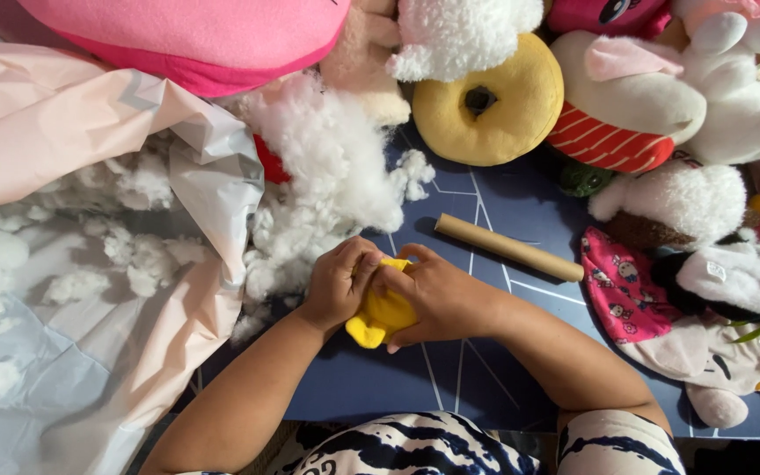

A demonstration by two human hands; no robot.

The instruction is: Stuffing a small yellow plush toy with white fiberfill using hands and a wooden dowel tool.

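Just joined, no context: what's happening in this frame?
A person's left hand and right hand together grip a small yellow plush piece over a dark blue mat. Loose white stuffing lies just beyond the hands, and a cardboard tube lies beside them. Finished plush toys crowd the far edge.

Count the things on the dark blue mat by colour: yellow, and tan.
Yellow: 2, the small plush piece between the left hand and right hand, and the ring-shaped plush.
Tan: 1, the cardboard tube.
Total: 3
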